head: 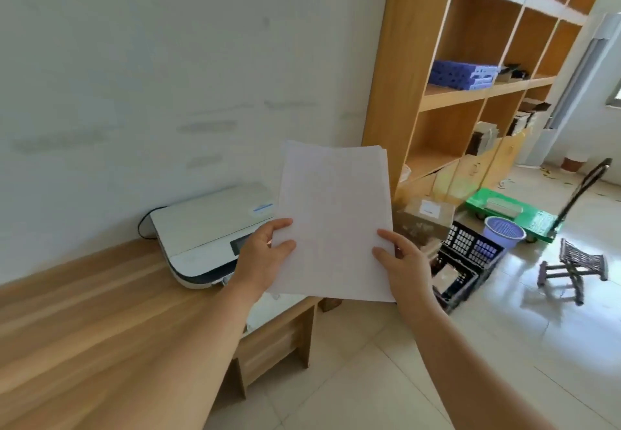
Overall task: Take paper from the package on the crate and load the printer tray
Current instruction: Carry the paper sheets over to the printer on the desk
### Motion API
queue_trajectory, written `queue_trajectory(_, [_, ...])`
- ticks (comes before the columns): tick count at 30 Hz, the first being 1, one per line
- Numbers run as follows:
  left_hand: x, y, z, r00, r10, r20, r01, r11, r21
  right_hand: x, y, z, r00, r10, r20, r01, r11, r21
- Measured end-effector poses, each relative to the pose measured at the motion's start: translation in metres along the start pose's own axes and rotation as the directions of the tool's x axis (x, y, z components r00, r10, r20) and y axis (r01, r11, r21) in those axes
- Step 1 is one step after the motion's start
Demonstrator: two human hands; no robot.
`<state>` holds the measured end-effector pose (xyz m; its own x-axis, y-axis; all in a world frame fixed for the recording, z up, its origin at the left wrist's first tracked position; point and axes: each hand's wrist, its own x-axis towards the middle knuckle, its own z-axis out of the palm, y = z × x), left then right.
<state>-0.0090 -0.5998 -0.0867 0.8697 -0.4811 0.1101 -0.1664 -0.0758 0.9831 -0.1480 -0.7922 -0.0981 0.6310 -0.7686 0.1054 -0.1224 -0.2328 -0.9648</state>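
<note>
I hold a stack of white paper point(334, 221) upright in front of me with both hands. My left hand point(263, 254) grips its lower left edge, thumb on the front. My right hand point(405, 266) grips its lower right edge. Behind the sheets a white printer point(208, 228) with a dark base lies on the wooden desk point(100, 312) against the wall; its right part is hidden by the paper. The black plastic crate point(470, 261) stands on the floor to the right, with a brown paper package point(425, 217) beside it.
A tall wooden shelf unit point(470, 70) rises on the right with blue trays in one cell. On the tiled floor sit a purple basket point(505, 231), a green hand cart point(514, 214) and a small folding stool point(578, 268).
</note>
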Motion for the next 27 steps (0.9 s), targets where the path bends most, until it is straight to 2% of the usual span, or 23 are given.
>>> queue_trajectory(6, [0.046,-0.029,-0.024,0.983,-0.030,-0.182,0.036,0.999,0.029,0.066,0.004,0.056,0.986,0.014,0.164,-0.011,1.000,-0.016])
queue_trajectory(16, [0.095,-0.056,-0.038,0.923,-0.113,-0.367,0.126,0.992,0.012,0.149,0.001,0.116,0.931,0.085,0.354,-0.061,0.995,-0.078])
queue_trajectory(22, [0.098,-0.076,-0.043,0.839,-0.206,-0.504,0.227,0.974,-0.021,0.181,0.021,0.154,0.834,0.083,0.546,-0.068,0.997,-0.048])
queue_trajectory(27, [0.084,-0.098,-0.019,0.755,-0.331,-0.566,0.344,0.935,-0.089,0.200,0.059,0.163,0.719,0.155,0.677,-0.124,0.988,-0.095])
